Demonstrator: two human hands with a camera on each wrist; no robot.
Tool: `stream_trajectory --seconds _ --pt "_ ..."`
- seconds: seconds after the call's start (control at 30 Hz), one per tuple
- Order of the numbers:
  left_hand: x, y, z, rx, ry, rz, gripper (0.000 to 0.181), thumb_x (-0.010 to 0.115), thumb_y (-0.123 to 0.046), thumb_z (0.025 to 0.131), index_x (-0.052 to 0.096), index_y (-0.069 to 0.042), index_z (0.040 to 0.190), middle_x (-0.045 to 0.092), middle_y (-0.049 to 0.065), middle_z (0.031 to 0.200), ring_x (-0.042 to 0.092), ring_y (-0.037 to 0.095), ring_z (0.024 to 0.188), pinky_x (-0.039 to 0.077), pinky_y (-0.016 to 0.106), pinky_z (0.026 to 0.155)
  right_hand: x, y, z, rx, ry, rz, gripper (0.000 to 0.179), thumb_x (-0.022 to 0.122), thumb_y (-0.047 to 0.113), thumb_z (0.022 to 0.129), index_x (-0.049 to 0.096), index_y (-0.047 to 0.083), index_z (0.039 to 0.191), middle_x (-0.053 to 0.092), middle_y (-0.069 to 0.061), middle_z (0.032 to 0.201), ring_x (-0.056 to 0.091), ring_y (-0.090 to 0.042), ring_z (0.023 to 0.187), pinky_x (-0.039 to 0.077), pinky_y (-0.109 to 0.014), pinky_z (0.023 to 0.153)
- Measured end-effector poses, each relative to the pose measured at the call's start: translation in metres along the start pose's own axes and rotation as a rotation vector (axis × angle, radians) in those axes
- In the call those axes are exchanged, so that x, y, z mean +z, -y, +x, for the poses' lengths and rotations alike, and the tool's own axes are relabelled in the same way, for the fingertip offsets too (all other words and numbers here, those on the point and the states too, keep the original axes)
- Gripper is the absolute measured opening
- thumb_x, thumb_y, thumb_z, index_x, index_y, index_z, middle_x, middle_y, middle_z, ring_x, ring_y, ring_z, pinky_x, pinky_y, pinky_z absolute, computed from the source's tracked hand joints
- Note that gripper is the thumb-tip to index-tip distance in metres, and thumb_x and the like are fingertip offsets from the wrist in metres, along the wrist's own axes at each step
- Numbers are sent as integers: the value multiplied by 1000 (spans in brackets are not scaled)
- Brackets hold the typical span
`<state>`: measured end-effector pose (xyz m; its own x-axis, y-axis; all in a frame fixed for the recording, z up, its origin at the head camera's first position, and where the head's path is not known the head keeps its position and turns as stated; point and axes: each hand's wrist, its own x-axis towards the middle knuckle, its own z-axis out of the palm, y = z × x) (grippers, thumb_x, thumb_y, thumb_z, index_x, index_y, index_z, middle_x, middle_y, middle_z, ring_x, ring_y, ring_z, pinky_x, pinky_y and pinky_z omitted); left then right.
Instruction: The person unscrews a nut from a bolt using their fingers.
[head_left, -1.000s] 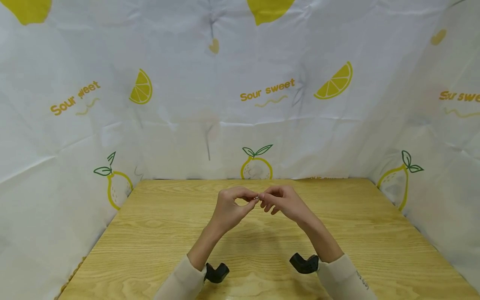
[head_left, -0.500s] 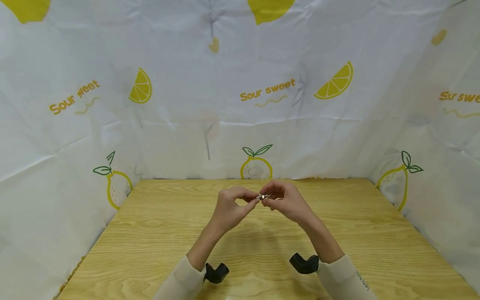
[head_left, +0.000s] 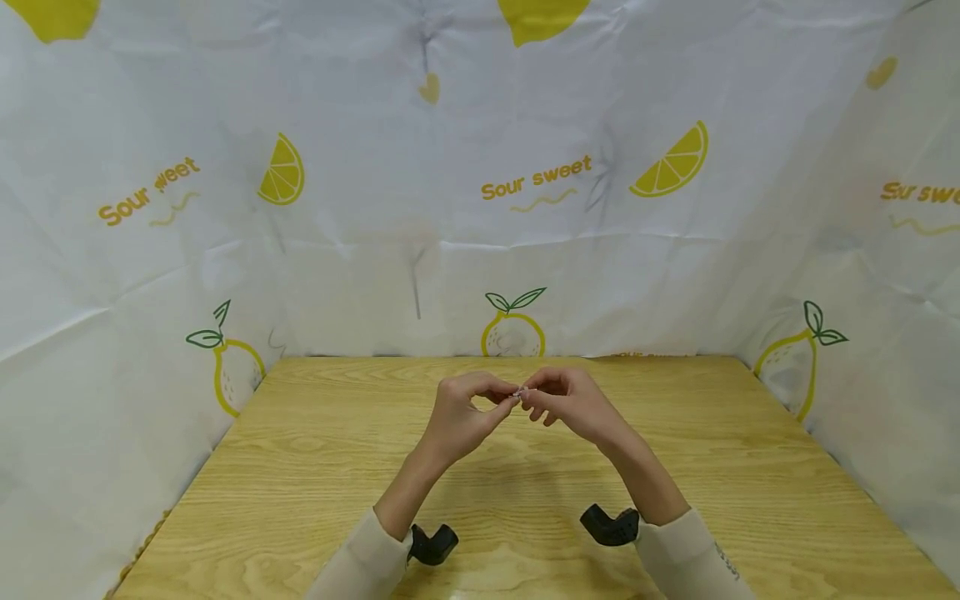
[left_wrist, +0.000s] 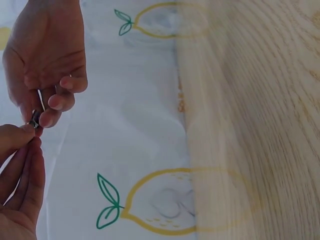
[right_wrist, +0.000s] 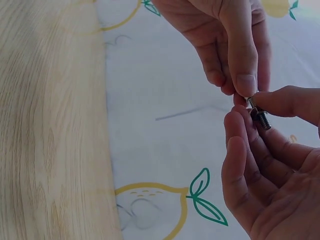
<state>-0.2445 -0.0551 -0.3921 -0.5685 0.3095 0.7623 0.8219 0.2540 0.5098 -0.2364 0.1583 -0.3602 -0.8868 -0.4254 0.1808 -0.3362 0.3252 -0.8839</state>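
Note:
A small metal bolt (right_wrist: 265, 121) is held between both hands above the table, its dark threaded end showing in the right wrist view. A nut (right_wrist: 256, 111) appears to sit around its shaft, partly covered by fingertips. My left hand (head_left: 463, 417) pinches one end of the bolt between thumb and fingers. My right hand (head_left: 576, 408) has its thumb and index finger at the nut, with the other fingers loosely curled below. In the left wrist view only a dark bit of the metal (left_wrist: 35, 119) shows between the two hands' fingertips.
Beneath the hands lies a wooden table (head_left: 315, 467). A white curtain (head_left: 360, 192) with lemon prints stands around its back and sides. Black wrist mounts (head_left: 433, 546) stick inward from both sleeves.
Half a second ago the right fingers were spread a little, baring the shiny nut; now the right thumb has come forward over it again. The left hand has kept its pinch nearly unmoved.

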Motion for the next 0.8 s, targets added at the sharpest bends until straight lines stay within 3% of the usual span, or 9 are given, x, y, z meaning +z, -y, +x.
stream_trajectory --seconds 0.2,0.4,0.53,0.8 --pt "0 0 0 -16 11 12 10 80 -5 90 82 -8 100 80 5 90 75 11 77 65 32 70 1 1 -1 -23 -25 21 25 70 10 97 68 -7 116 72 -24 104 70 -16 81 60 -29 67" --pt "0 -1 0 -45 30 11 9 79 -5 91 82 -6 100 80 6 91 76 12 79 64 26 72 3 -1 1 -52 -82 -10 19 73 4 94 71 -5 110 73 -20 100 68 -11 77 59 -28 65" --pt "0 -1 0 -72 40 -9 10 77 -5 92 81 -5 101 81 7 93 77 13 80 65 31 73 3 -2 1 -44 -101 -14 18 73 3 93 71 -3 110 73 -21 103 69 -12 77 60 -28 67" --pt "0 -1 0 -53 22 25 11 77 -4 92 81 -6 102 81 6 91 77 14 79 64 24 73 -2 1 0 -15 -52 -3 30 64 23 102 70 -4 111 73 -21 100 72 -22 80 62 -37 70"
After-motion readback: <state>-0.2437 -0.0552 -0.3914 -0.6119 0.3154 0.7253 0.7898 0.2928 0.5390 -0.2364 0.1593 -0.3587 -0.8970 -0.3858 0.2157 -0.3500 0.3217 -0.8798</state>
